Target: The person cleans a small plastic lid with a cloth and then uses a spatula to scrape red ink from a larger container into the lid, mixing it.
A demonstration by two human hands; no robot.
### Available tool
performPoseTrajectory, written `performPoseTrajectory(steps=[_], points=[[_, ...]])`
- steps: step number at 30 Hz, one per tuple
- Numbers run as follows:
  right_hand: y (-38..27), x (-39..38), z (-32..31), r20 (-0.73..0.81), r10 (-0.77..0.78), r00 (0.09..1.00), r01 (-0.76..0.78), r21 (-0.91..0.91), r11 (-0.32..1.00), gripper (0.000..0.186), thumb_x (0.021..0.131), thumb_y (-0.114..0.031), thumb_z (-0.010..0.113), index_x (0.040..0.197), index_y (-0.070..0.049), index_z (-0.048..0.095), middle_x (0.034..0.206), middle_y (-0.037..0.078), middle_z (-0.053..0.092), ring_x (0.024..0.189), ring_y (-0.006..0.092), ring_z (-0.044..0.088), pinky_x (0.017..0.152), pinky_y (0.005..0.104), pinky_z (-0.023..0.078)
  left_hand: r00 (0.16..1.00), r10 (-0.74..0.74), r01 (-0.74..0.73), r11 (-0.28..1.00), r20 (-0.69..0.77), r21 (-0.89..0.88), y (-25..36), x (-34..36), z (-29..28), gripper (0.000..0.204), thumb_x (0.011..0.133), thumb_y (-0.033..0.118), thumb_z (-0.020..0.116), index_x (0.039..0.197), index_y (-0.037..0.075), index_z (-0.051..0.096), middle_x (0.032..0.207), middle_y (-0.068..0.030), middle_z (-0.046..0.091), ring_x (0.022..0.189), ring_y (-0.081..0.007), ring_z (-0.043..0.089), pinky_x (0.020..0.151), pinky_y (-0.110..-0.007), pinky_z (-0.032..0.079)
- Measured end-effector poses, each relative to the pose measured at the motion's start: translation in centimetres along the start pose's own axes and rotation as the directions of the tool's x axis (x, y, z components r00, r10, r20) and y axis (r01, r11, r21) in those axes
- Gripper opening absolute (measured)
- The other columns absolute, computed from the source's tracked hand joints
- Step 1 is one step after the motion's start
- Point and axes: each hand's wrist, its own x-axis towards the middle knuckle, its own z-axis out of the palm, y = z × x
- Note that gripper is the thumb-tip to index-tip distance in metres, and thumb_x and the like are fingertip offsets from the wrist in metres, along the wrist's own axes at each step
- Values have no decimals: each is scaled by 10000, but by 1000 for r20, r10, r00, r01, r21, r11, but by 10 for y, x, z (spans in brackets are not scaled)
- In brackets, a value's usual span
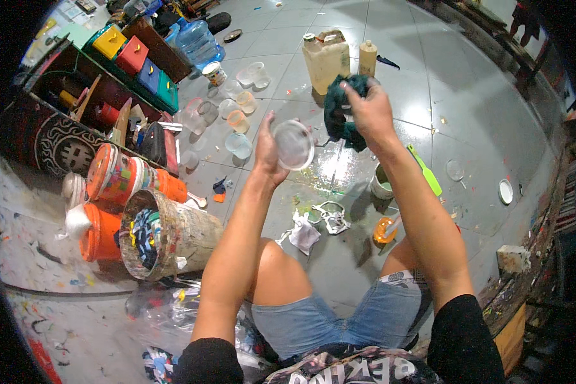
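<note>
My left hand (269, 153) grips a clear plastic cup (294, 146), its round end facing right. To the right of it, my right hand (372, 114) is closed on a dark green rag (336, 125), which hangs in a loose bunch. The rag and the cup are apart. Beyond the rag stand a dirty jerrycan (323, 61) with a green cap and a tan bottle (367, 59). Below my right forearm are a white tub (382, 184) and a small container of orange paint (384, 230). White cloth scraps (303, 234) lie on the floor between my knees and hands.
Several clear plastic cups (238, 121) stand on the tiled floor at the left. Nearer are a paint-stained bin (185, 233) of rags and orange buckets (99, 230). A bright green scraper-like tool (424, 169) lies beyond my right forearm. A blue water jug (198, 43) stands far left.
</note>
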Motion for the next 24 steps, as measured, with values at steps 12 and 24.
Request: performPoseTrajectory(steps=[12,24], points=[[2,4,-24,82,89,993,-16,-639,769,479,964,-208,588,1345,10,396,1229,263,612,856,443,689,836,480,574,936,-237,204,968,260,147,-7,-3,0,846,925,713,425,1321,-27,532,1204,-225,656,1063,-345,674,949,-528,542],[0,-27,8,750,248,614,-129,-215,968,640,984,-512,542,1386,-13,535,1360,199,583,1239,278,563,1040,371,436,952,-234,206,967,196,151,10,-22,0,960,876,807,373,1293,-39,546,1161,-257,655,1045,-390,676,926,-525,561]])
